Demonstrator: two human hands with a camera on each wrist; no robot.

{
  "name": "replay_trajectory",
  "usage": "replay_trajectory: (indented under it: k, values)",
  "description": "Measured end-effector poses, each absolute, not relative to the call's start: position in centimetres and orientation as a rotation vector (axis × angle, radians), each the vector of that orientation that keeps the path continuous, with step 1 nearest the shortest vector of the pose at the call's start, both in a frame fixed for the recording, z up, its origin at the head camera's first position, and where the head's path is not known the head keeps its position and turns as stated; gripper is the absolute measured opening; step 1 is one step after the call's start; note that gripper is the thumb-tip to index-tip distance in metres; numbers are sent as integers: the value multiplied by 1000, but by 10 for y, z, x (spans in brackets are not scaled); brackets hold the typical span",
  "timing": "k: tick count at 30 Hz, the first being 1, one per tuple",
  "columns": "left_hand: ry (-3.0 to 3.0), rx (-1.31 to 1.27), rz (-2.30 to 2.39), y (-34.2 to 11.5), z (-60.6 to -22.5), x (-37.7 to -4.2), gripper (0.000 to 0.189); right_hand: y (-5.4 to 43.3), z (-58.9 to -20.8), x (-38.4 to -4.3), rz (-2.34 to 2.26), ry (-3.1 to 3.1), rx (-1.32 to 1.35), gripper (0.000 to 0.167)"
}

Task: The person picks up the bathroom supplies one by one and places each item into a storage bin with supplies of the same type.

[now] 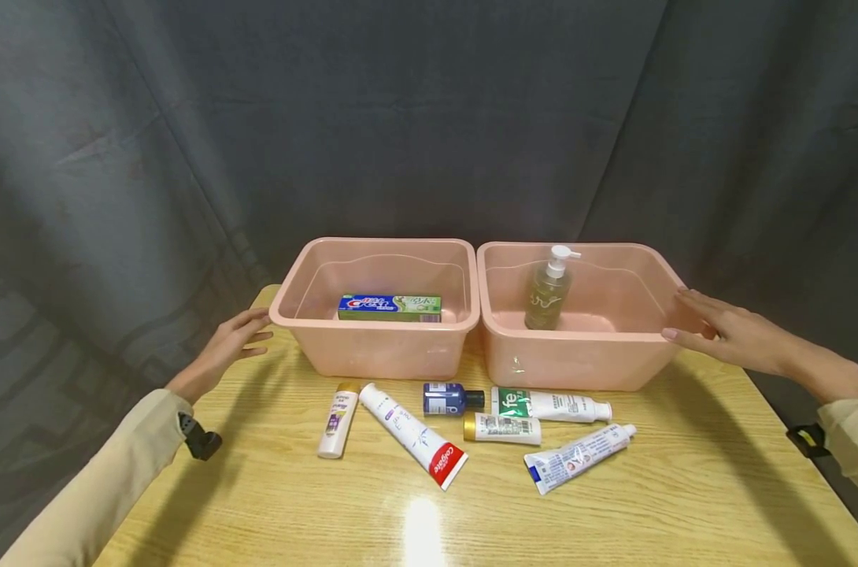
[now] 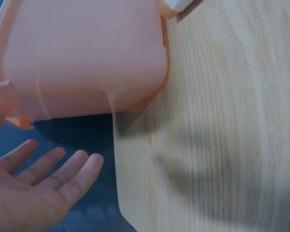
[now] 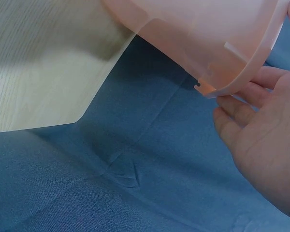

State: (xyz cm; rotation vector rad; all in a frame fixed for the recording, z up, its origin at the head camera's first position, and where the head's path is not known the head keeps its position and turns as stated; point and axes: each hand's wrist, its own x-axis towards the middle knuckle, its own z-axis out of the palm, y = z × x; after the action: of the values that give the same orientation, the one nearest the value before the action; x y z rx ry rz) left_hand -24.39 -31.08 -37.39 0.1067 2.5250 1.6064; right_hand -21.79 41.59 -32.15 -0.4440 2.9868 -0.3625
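Observation:
Two pink plastic bins stand side by side. A green and blue Crest toothpaste box (image 1: pixel 390 308) lies in the left bin (image 1: pixel 375 346); a pump bottle (image 1: pixel 548 291) with a white top stands in the right bin (image 1: pixel 578 358). My left hand (image 1: pixel 234 342) is at the left bin's outer left end, fingers extended and spread. In the left wrist view its fingers (image 2: pixel 79 176) hang beside the bin's wall, palm bare. At the far end of the right bin, my right hand (image 1: pixel 741 335) touches the rim, thumb near the front corner. Loosely bent fingers (image 3: pixel 237 111) rest against that rim in the right wrist view.
Before the bins lie a white gold-capped bottle (image 1: pixel 338 421), a Colgate tube (image 1: pixel 415 433), a dark blue bottle (image 1: pixel 443 399), a small gold-capped tube (image 1: pixel 507 428), a green and white tube (image 1: pixel 549 405) and a blue-white tube (image 1: pixel 578 458). A grey curtain (image 1: pixel 401 118) hangs behind.

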Motion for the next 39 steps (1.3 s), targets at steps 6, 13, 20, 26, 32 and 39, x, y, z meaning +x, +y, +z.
replay_trajectory:
  k: [6,13,20,26,32,39]
  values:
    - [2483,129,1580,-314,-379,-242,67,416,-321,-218,-365,2987,-439,87]
    - [2383,177,1583,-317,-382,-237,66,415,-320,-218,-366,2987,-440,87]
    - [2275,215,1586,-312,-385,-235,64,416,-321,-218,-367,2988,-439,87]
    - [2178,166,1625,-308,-388,-234,62,415,-320,-219,-369,2983,-443,87]
    - [2101,171,1656,-303,-393,-233,58,415,-319,-218,-365,2986,-445,86]
    - [2094,142,1618,-294,-400,-232,58,415,-320,-217,-382,2976,-435,86]
